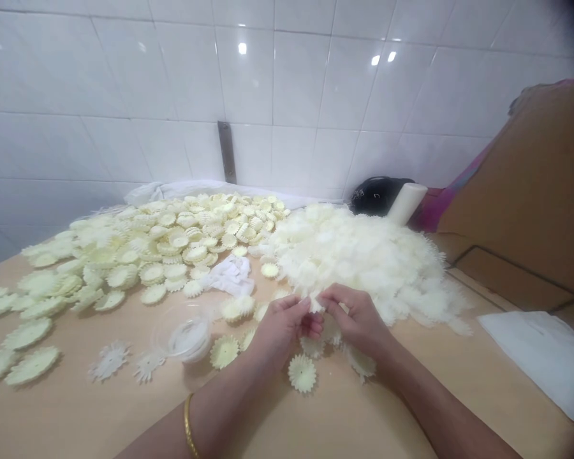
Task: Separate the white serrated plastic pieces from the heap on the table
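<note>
At the centre of the frame, a small white frilled piece (317,303) is pinched between both hands, just in front of the big white heap (363,255). The left hand (284,325) is closed on it with fingertips curled in; the right hand (358,319) is clamped on its other side, and the two hands touch. The piece is pale, thin and ragged-edged, same look as the heap behind it. A gold bangle (188,427) is worn on the left wrist.

Below the hands, a cream toothed disc (302,373) lies flat on the table (100,414), with a few more close by. At centre left, a wide spread of yellowish toothed discs (172,242) is laid out, thinning toward the left edge. A clear shallow cup (184,335) is seen left of the left hand, and a crumpled white cloth (229,274) lies between the two heaps.

The table is light tan. A white sheet (545,357) lies at lower right, a brown cardboard panel (530,191) is propped at right, and a black object (377,194) with a white cylinder (406,203) is seen behind the heap. The background is filled by a glossy white tiled wall (291,95).
</note>
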The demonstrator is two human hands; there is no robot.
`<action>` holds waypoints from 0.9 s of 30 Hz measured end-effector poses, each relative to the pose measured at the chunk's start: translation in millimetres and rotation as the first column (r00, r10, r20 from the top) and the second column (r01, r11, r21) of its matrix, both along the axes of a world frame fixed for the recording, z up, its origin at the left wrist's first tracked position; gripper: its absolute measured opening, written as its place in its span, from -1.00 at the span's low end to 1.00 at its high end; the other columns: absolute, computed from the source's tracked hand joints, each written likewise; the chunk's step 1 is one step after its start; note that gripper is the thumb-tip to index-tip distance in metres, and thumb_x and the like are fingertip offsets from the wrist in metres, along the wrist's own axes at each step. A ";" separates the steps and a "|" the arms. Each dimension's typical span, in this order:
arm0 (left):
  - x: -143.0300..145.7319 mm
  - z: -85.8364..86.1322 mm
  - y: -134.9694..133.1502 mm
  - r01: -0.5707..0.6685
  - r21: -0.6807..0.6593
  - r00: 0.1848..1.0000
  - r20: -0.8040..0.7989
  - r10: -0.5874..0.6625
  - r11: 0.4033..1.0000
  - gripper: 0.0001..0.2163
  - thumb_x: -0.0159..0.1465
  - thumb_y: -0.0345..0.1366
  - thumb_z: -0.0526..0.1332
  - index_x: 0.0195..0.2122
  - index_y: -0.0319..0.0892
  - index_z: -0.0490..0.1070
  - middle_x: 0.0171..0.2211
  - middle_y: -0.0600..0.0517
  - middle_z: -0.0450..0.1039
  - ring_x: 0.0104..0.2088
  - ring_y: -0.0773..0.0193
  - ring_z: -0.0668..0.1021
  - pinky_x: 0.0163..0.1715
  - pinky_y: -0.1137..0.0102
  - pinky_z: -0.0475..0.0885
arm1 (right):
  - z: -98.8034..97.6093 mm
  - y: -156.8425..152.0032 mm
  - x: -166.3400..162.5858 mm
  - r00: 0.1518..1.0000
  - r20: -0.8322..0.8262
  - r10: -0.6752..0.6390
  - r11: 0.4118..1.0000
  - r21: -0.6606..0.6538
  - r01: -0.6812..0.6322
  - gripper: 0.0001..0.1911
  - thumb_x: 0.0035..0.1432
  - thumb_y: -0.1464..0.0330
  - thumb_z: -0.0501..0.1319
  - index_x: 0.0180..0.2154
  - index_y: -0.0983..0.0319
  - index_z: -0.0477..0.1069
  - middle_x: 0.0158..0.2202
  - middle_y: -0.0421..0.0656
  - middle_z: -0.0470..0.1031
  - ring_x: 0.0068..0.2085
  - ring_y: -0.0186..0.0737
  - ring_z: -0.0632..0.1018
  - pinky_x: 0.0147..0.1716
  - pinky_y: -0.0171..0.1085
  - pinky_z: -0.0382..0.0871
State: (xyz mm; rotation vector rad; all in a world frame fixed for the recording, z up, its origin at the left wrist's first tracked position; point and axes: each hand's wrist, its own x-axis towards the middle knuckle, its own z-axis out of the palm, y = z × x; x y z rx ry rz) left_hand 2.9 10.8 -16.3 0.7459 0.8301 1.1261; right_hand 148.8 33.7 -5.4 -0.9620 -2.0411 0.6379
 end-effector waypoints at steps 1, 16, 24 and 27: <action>-0.3 0.2 0.1 0.010 0.000 1.000 -0.001 -0.010 1.000 -0.79 0.01 -0.23 0.26 -0.49 -0.30 0.37 -0.58 -0.04 0.41 -0.57 0.36 0.43 -0.50 0.43 0.31 | -0.2 0.4 0.6 1.000 0.010 -0.005 1.000 0.002 0.005 -0.78 0.14 0.39 0.00 -0.48 0.24 0.35 -0.51 -0.18 0.36 -0.46 -0.31 0.39 -0.43 -0.32 0.26; -0.6 -2.2 -1.3 -0.041 -0.049 0.988 -0.149 0.033 0.998 -0.80 0.00 -0.26 0.27 -0.59 -0.25 0.29 -0.66 0.03 0.36 -0.67 0.42 0.37 -0.63 0.49 0.24 | 4.4 -0.8 1.9 0.997 0.019 0.073 0.992 0.103 -0.075 -0.81 0.15 0.40 -0.01 -0.45 0.22 0.31 -0.45 -0.15 0.33 -0.38 -0.27 0.37 -0.36 -0.28 0.25; -2.5 -1.1 2.6 0.084 0.032 0.996 -0.024 -0.084 0.996 -0.86 0.05 -0.33 0.22 -0.49 -0.34 0.42 -0.52 -0.09 0.43 -0.52 0.34 0.46 -0.43 0.41 0.37 | 0.7 4.0 7.1 0.995 0.008 0.100 0.994 0.052 -0.100 -0.81 0.14 0.42 0.03 -0.42 0.24 0.40 -0.46 -0.16 0.37 -0.40 -0.30 0.40 -0.38 -0.30 0.29; -3.3 -1.8 3.5 0.093 0.039 0.995 -0.027 -0.092 0.995 -0.86 0.05 -0.33 0.22 -0.47 -0.35 0.44 -0.51 -0.09 0.44 -0.51 0.34 0.47 -0.41 0.40 0.37 | 0.7 4.9 8.2 0.996 0.009 0.094 0.994 0.048 -0.094 -0.80 0.14 0.42 0.03 -0.43 0.24 0.39 -0.46 -0.16 0.37 -0.41 -0.31 0.40 -0.40 -0.30 0.29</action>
